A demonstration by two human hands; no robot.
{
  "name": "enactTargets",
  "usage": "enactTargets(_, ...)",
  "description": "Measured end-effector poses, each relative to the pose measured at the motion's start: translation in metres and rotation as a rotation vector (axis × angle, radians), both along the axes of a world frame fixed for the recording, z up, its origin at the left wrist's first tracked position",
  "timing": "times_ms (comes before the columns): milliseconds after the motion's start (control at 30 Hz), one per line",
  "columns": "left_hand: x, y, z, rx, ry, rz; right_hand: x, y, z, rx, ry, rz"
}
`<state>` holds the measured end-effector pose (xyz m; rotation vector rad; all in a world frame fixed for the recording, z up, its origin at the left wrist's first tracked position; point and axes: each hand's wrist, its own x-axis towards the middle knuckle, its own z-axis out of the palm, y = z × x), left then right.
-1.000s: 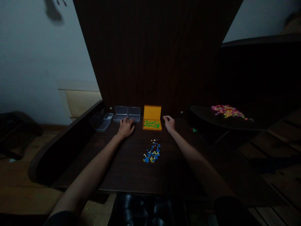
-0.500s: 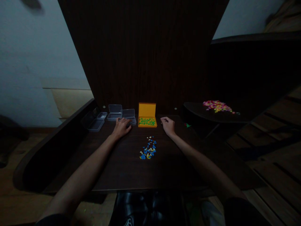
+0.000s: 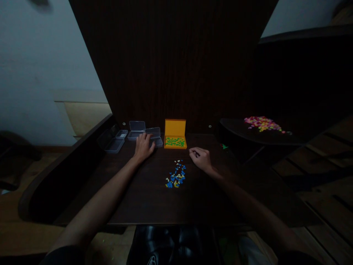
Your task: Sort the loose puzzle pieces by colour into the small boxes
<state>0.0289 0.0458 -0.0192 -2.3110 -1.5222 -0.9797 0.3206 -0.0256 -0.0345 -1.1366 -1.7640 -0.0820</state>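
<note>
My left hand (image 3: 143, 148) rests with its fingers apart at the near edge of a clear plastic box (image 3: 158, 141), whose lid stands up. My fingers hide part of this box. Farther right, my right hand (image 3: 201, 159) is closed, thumb and fingertips together; what they hold, if anything, is too small to make out. Between the hands and a little beyond them stands an orange-yellow box (image 3: 175, 127), lid raised, with small green pieces (image 3: 174, 141) inside. Nearer to me lies a loose scatter of small blue, white and yellow pieces (image 3: 176, 179) on the dark table.
More clear boxes, one lidded upright (image 3: 137, 126) and one at the far left (image 3: 114, 145), stand open by the table's side panel (image 3: 68, 165). A raised shelf (image 3: 234, 127) at the right carries a pile of pink and yellow pieces (image 3: 261, 123). Below it lies a green-and-red item (image 3: 224, 146).
My right hand has drawn slightly nearer to me, fingertips still together. My left hand has shifted slightly and its fingers now point farther forward. The whole view has moved a little.
</note>
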Motion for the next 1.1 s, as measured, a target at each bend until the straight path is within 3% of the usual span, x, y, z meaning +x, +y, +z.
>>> enactTargets(100,0.0002,0.0005,-0.0003,0.033,-0.018,0.037,-0.0007,0.0015,0.0006,0.009,-0.049,0.04)
enactTargets(567,0.0067,0.0031,0.0024,0.035,-0.042,-0.044,-0.0012,0.0047,-0.0008,0.01,-0.096,0.085)
enactTargets(867,0.0061,-0.0002,0.002,0.016,-0.065,-0.083,-0.0003,0.0018,0.0006,-0.082,-0.115,0.057)
enactTargets(1100,0.0062,0.0007,0.0017,0.057,-0.067,-0.105,-0.0002,0.0003,-0.0017,-0.017,-0.121,0.119)
